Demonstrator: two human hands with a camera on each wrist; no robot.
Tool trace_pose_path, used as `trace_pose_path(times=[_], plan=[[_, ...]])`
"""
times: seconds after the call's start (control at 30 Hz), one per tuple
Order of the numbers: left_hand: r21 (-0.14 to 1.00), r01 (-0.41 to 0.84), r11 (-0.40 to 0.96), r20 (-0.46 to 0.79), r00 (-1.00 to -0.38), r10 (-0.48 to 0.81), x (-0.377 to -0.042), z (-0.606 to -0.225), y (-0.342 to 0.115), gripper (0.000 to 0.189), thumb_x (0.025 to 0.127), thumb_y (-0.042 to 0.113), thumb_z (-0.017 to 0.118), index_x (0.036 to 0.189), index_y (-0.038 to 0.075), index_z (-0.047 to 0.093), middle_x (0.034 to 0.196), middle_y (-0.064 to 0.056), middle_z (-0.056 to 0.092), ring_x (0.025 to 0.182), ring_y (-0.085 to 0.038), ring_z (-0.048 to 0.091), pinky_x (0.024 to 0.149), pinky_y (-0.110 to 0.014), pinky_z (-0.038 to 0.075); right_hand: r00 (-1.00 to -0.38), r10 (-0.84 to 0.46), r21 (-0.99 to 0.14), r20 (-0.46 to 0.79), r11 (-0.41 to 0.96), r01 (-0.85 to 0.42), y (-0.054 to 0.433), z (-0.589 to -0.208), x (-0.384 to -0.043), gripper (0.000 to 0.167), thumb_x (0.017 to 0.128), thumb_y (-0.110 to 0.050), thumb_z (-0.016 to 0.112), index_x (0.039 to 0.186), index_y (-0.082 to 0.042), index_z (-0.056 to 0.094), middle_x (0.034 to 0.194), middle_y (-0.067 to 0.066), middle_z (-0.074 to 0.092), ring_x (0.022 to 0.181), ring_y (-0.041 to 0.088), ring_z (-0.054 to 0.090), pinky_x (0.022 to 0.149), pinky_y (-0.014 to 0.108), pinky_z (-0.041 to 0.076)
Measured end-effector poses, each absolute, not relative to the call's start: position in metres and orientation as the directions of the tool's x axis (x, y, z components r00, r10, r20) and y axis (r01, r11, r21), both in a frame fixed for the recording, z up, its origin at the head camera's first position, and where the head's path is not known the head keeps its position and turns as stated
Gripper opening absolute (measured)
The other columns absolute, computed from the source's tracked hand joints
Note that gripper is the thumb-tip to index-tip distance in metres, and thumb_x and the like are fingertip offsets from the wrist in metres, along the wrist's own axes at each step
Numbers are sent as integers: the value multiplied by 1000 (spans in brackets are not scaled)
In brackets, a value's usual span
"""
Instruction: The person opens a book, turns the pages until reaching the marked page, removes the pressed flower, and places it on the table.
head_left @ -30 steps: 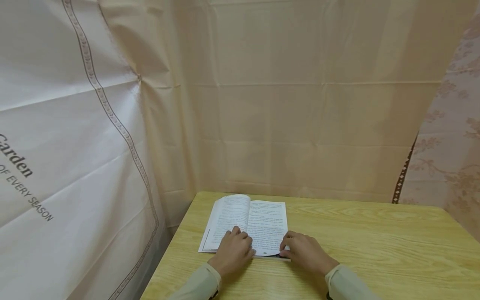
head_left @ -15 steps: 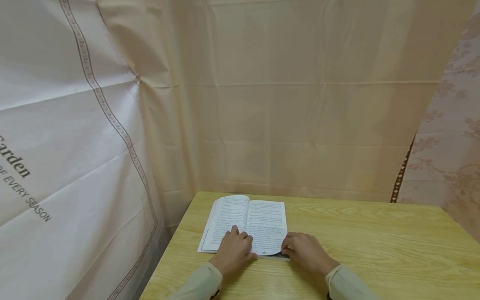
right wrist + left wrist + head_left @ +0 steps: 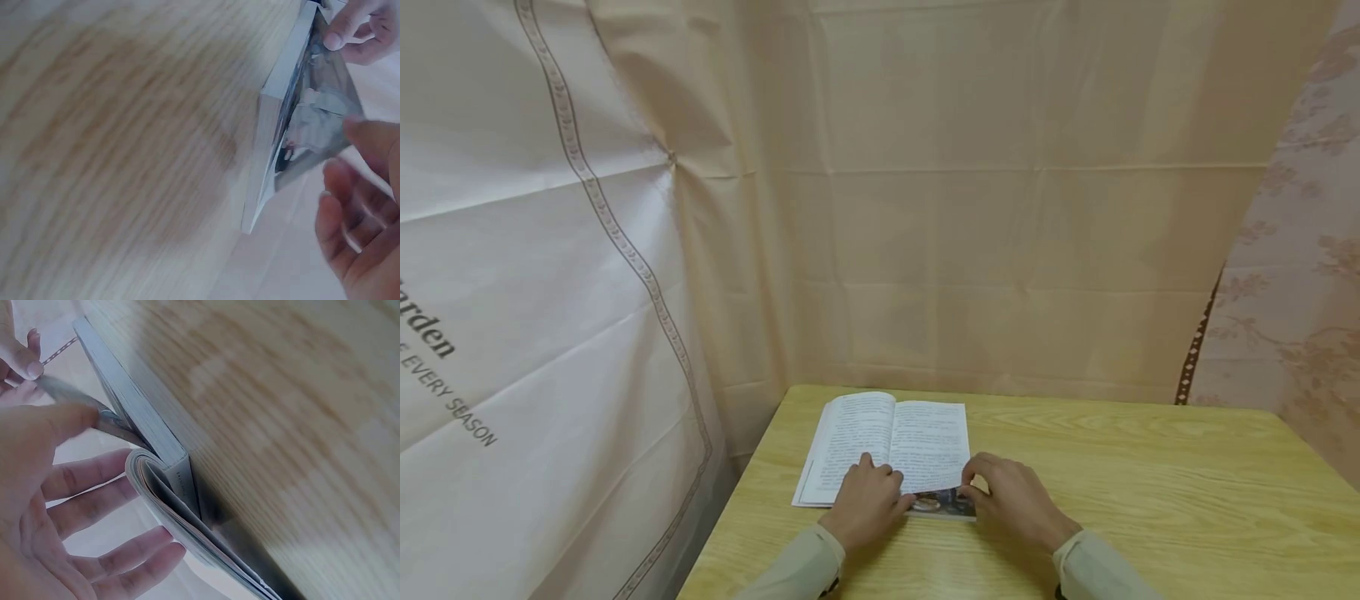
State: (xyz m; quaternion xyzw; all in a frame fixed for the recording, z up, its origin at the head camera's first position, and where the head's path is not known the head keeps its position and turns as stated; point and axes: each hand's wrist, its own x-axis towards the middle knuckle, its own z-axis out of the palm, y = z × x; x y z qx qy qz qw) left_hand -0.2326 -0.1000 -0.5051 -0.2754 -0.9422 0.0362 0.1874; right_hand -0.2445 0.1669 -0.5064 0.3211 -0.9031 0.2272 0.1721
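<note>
An open book point(image 3: 853, 433) lies on the wooden table, printed text on both visible pages. My left hand point(image 3: 867, 502) rests on the left page near the fold, fingers extended, its thumb by the lower edge. At the lower right corner my right hand point(image 3: 1013, 498) pinches the right-hand page point(image 3: 929, 446) between thumb and finger. That page is raised, and a dark picture page point(image 3: 942, 503) shows beneath it. In the right wrist view the underside of the lifted page point(image 3: 322, 119) carries a picture, above the thick page block point(image 3: 253, 169).
The yellow wood-grain table point(image 3: 1120, 492) extends to the right of the book. Beige cloth point(image 3: 1000, 250) hangs behind it. A white printed cloth point(image 3: 550, 333) hangs at the left, a floral one point(image 3: 1285, 333) at the right.
My right hand has raised the lower right page corner and shifted slightly up, uncovering more of the picture page below. My left hand has stayed almost in place.
</note>
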Motion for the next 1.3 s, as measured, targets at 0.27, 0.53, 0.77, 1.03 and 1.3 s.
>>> trace_pose_path(times=[0.27, 0.53, 0.77, 1.03, 1.3], plan=[[-131, 471, 872, 393, -783, 482, -234, -503, -100, 12, 96, 19, 70, 90, 9, 70, 76, -2, 66, 62, -19, 54, 51, -31, 45, -799, -463, -325, 384, 742, -587, 171, -517, -244, 32, 84, -29, 86, 102, -19, 63, 103, -8, 62, 75, 5, 58, 65, 31, 53], [-173, 373, 912, 708, -596, 378, -240, -512, -110, 62, 83, 14, 75, 136, 7, 43, 117, -24, 55, 69, -27, 58, 44, -34, 44, -789, -571, -297, 227, 731, -615, 165, -520, -244, 37, 81, -41, 87, 107, -19, 74, 105, -7, 61, 80, 7, 60, 70, 37, 55], [-207, 324, 923, 654, -656, 377, -242, -505, -114, 55, 83, 9, 83, 131, 15, 57, 138, -30, 45, 113, -41, 54, 78, -47, 53, -761, -597, -300, 254, 700, -648, 162, -515, -247, 24, 80, -38, 88, 95, -24, 77, 97, -11, 59, 76, 0, 55, 63, 30, 51], [-309, 306, 901, 633, -641, 435, -241, -503, -120, 13, 78, 11, 85, 86, 14, 76, 115, -15, 64, 122, -39, 51, 96, -51, 45, -767, -601, -311, 225, 701, -641, 161, -511, -247, 22, 81, -38, 86, 97, -25, 78, 98, -13, 60, 78, 0, 57, 65, 30, 52], [-301, 317, 899, 520, -736, 434, -236, -501, -122, 11, 77, 23, 85, 74, 18, 76, 91, -3, 68, 114, -32, 55, 99, -56, 40, -803, -559, -332, 208, 731, -596, 155, -509, -246, 10, 91, -38, 77, 88, -30, 77, 91, -14, 59, 72, -1, 53, 61, 29, 48]])
